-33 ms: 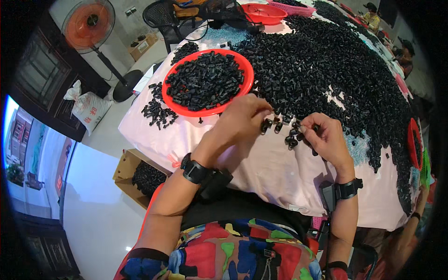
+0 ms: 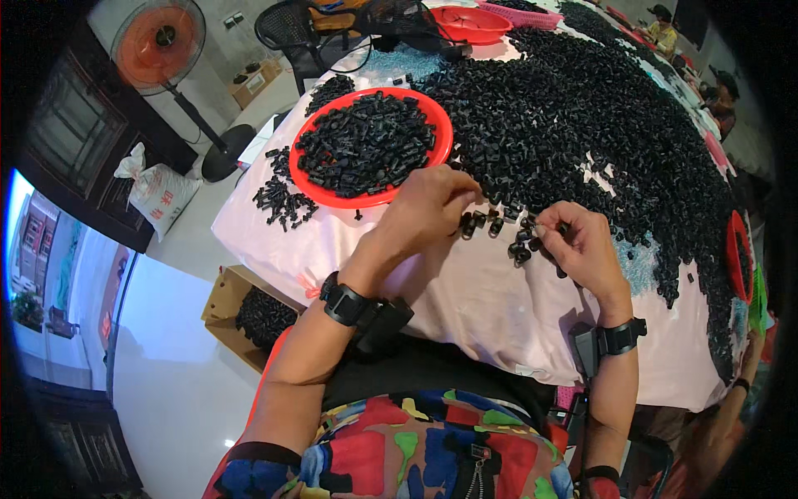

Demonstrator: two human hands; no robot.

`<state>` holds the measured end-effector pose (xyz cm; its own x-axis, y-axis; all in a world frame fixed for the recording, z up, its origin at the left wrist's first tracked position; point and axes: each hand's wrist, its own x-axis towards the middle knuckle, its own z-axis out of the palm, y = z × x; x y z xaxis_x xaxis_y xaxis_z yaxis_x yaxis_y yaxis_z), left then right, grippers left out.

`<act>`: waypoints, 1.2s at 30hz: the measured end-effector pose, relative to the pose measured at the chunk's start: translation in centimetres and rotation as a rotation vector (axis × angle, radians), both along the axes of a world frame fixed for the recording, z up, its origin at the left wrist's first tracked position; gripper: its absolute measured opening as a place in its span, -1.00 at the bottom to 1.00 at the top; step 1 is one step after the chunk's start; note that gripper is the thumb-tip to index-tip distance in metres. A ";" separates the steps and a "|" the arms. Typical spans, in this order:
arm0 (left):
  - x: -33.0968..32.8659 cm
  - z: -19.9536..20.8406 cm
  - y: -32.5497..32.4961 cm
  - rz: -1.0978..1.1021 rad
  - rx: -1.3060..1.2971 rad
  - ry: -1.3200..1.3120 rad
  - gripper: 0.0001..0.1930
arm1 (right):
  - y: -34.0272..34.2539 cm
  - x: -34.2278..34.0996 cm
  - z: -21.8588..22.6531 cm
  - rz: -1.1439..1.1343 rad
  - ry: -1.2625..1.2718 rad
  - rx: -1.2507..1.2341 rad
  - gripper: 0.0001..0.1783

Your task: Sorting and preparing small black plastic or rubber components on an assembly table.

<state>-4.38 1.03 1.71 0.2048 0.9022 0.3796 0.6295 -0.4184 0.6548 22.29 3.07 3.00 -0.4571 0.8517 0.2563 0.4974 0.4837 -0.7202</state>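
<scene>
As 2 forearms (image 2: 611,391) extend past a patterned garment (image 2: 432,441) and over pale pink cloth (image 2: 474,308), the left hand (image 2: 432,206) and right hand (image 2: 578,241) lie near each other without touching. The left fingers are bent downward; whether they grip anything cannot be told. The right thumb and forefinger come close together beside loose black parts (image 2: 521,249); whether a part sits between them is likewise unclear. These parts rest on the cloth, mostly between the 2 hands. The step in hand appears to be fingertip handling of individual parts; the next move seems to call for a light, precise pinch that leaves neighbouring parts undisturbed. Just beyond the left hand stands a red tray (image 2: 349,201) heaped with black pieces (image 2: 366,141); beyond the right spreads a large black pile (image 2: 565,108). Farther off are a black chair (image 2: 287,29) and a pedestal fan (image 2: 162,46).
</scene>
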 end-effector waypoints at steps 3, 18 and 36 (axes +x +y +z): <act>-0.5 -0.1 0.2 0.075 -0.017 -0.074 -0.82 | -0.1 -0.3 0.3 0.006 -0.002 0.007 -0.85; -0.4 1.4 -0.3 -0.011 -0.171 0.006 -0.79 | -0.6 -0.5 0.9 0.015 -0.013 0.039 -0.89; 1.5 -1.6 0.0 0.048 0.038 0.162 -0.76 | -0.6 -0.9 0.3 0.049 0.051 -0.030 -0.87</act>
